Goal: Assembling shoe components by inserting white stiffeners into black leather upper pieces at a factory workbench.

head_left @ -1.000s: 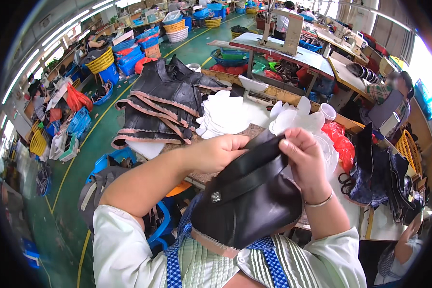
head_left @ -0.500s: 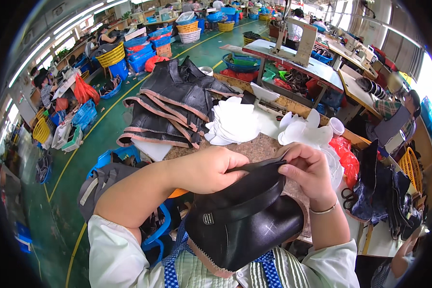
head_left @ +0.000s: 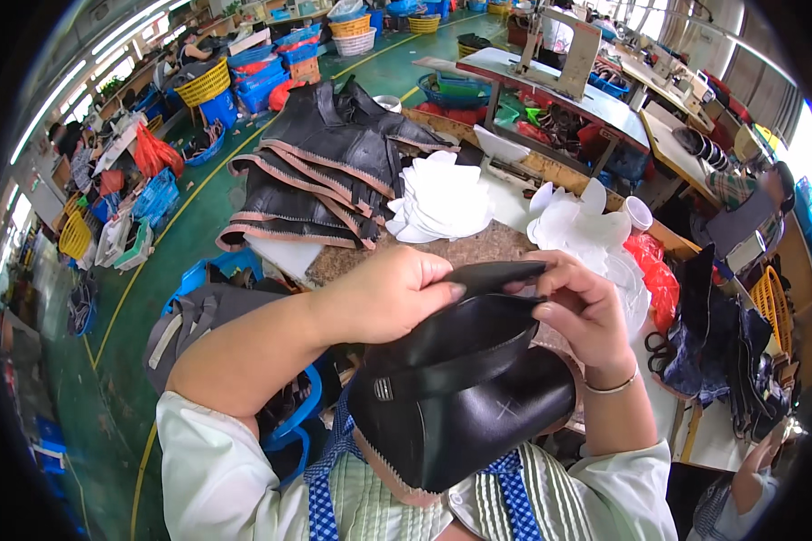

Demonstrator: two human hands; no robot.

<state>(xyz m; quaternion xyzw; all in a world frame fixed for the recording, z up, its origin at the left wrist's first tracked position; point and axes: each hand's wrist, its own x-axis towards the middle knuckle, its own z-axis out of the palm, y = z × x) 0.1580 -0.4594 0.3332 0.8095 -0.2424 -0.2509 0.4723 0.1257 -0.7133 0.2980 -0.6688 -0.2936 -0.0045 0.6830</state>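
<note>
A black leather boot upper [head_left: 514, 397] is held up in front of my chest, its opening toward the far side. It has a strap with a small silver buckle [head_left: 384, 389], a zigzag-cut pinkish-brown lower edge and a pale cross mark. My left hand [head_left: 392, 293] is closed on the left side of the top edge, thumb on the near face. At the right end of that edge, my right hand [head_left: 586, 307] pinches the rim between thumb and fingers. The two layers of the rim stand apart, and the inside shows dark between them.
Beyond my hands lie a pile of black boot uppers [head_left: 334, 162], a stack of white cut pieces [head_left: 438, 198] and more white pieces [head_left: 573, 225]. A red plastic bag [head_left: 651, 279], black scissors [head_left: 660, 352] and dark boot shafts [head_left: 740, 361] are at the right. A blue basket [head_left: 216, 270] stands left.
My left thumb and fingers have shifted from inside the opening to its top edge. The rim layers are spread wider, and my hands have risen slightly.
</note>
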